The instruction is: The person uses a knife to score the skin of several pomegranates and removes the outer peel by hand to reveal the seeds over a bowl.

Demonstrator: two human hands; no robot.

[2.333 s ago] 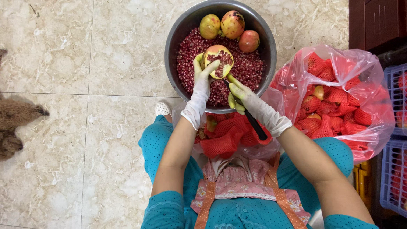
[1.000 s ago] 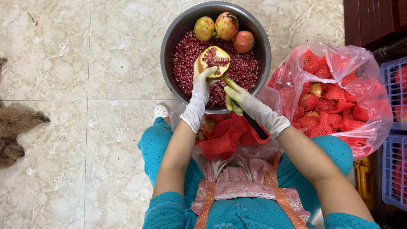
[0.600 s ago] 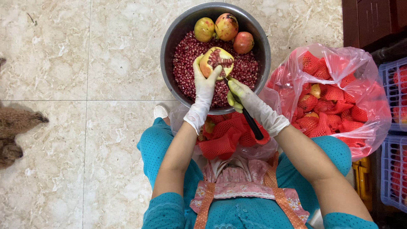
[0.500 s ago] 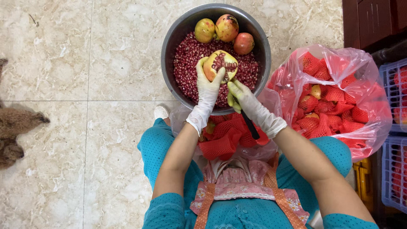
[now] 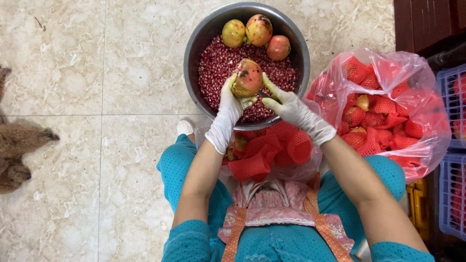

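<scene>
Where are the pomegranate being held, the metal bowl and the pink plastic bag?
pomegranate (image 5: pixel 248 77), head view, on its rounded skin.
metal bowl (image 5: pixel 194 46), head view, on its bare inner wall, left side.
pink plastic bag (image 5: pixel 412 63), head view, on its upper plastic edge.

Both gloved hands, left hand (image 5: pixel 227 104) and right hand (image 5: pixel 287 104), grip pomegranate (image 5: pixel 247 77) over bowl (image 5: pixel 194 43).

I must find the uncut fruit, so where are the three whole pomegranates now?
In the head view, the three whole pomegranates lie at the far edge of the metal bowl, on the pomegranate seeds.
</scene>
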